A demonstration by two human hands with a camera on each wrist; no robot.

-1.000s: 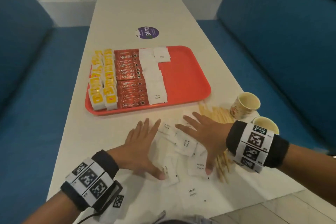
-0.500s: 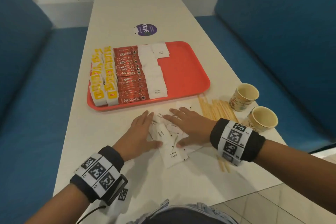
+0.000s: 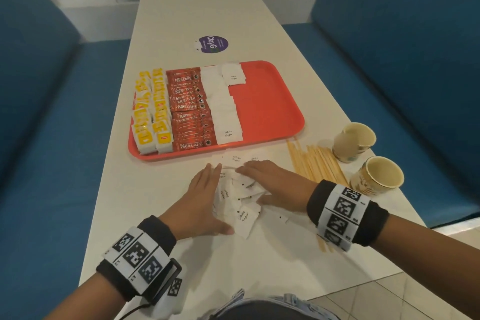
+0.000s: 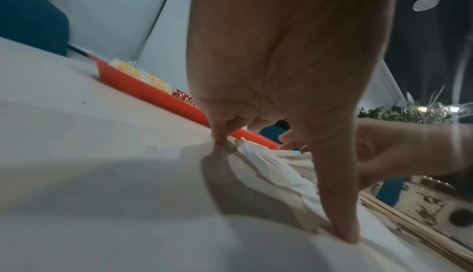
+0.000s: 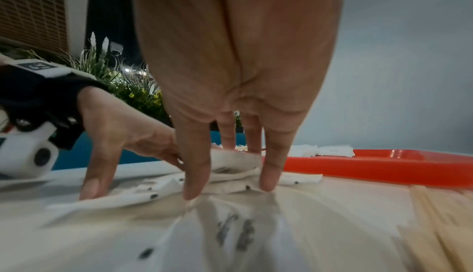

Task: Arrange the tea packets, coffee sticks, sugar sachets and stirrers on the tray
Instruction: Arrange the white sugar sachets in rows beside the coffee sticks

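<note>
Both hands are laid flat with straight fingers against a loose heap of sugar sachets (image 3: 239, 200) on the white table (image 3: 166, 23): the left hand (image 3: 200, 205) is pressed to the heap's left side, the right hand (image 3: 275, 187) to its right, and nothing is curled round or pinched. Bare tabletop is seen left of the left hand out to the table's edge. Beyond the heap, the near rim of the red tray (image 3: 270, 101) is almost touched by a few stray sachets. On the tray, from left to right, yellow tea packets (image 3: 152, 114), red coffee sticks (image 3: 191, 112) and a white column of sachets are lined up, and its right half is left bare. Wooden stirrers (image 3: 317, 163) are spread on the table just right of the right hand, partly hidden under its wrist. Two paper cups (image 3: 368, 156) are stood near the table's right edge. Several sachets are hidden under the palms, so their number cannot be made out.
</note>
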